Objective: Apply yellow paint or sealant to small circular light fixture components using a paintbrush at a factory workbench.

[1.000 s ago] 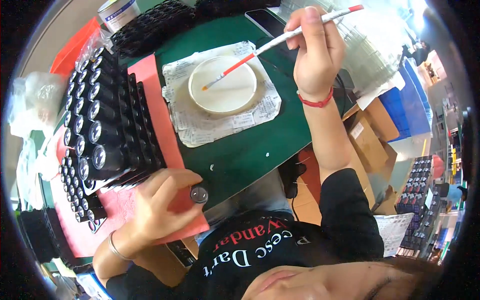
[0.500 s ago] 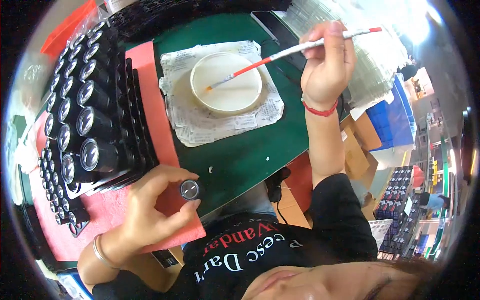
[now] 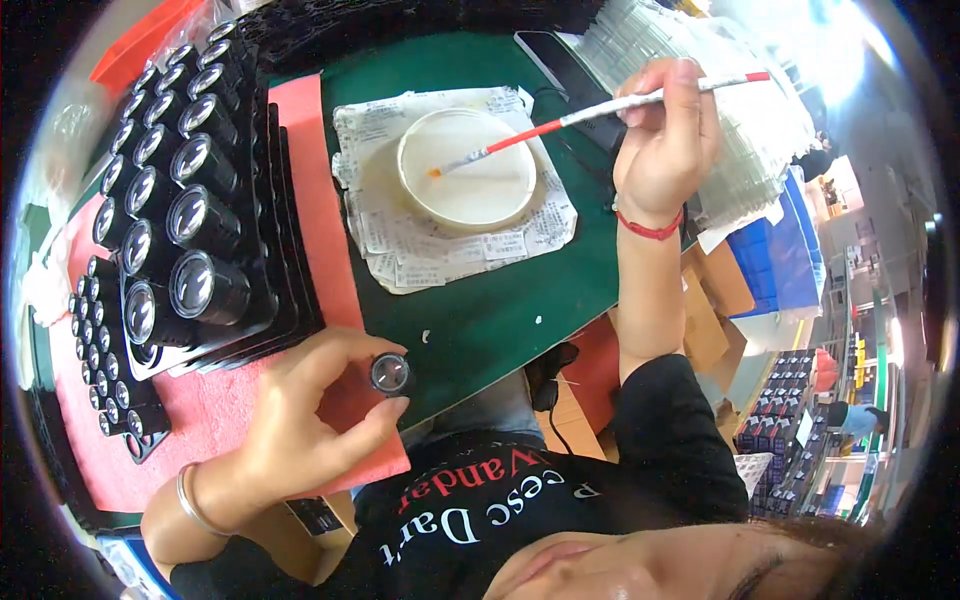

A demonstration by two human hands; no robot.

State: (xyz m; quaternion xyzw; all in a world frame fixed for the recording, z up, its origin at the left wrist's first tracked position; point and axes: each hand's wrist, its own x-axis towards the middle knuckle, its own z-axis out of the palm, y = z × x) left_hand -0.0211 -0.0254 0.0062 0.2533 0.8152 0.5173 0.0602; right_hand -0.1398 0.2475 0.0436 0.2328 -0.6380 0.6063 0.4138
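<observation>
Small black lens (image 3: 390, 373) is gripped by left hand (image 3: 300, 420) fingers, over red mat (image 3: 320, 240). Thin brush (image 3: 590, 112) is pinched by right hand (image 3: 665, 140) fingers, tip inside white dish (image 3: 470, 182) on table (image 3: 520, 310).

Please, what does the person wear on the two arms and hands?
Both hands are bare, without gloves. The left hand has a thin silver bangle at the wrist. The right hand has a red string bracelet. Short black sleeves end above the elbows.

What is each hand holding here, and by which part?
The left hand grips a small black lens cylinder around its sides with the fingertips. The right hand pinches a red-and-white brush near its upper end, bristles over the white dish.
</observation>
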